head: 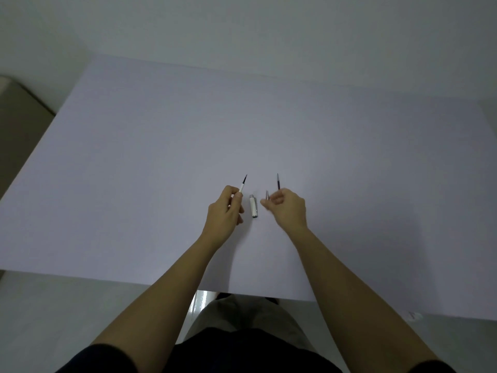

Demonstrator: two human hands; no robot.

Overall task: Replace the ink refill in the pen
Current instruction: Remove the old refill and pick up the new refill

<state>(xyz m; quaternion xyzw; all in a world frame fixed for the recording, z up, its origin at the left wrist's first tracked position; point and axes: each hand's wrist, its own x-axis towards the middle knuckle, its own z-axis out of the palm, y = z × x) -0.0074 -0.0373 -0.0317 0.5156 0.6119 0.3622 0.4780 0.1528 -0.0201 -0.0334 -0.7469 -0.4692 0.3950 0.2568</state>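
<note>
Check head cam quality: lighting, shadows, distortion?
Head view: dim, flat, bluish light; soft shadow on the table to the right of the right hand; wide-angle bowing along the table edges; left hand and pen cap reasonably sharp, no glare there.

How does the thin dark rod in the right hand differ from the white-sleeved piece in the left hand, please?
The thin dark refill is dark along its visible length; the white-barrelled pen piece is white with a dark tip. The refill stands nearly upright in the right hand; the white piece tilts rightward in the left hand. Both point away.
</note>
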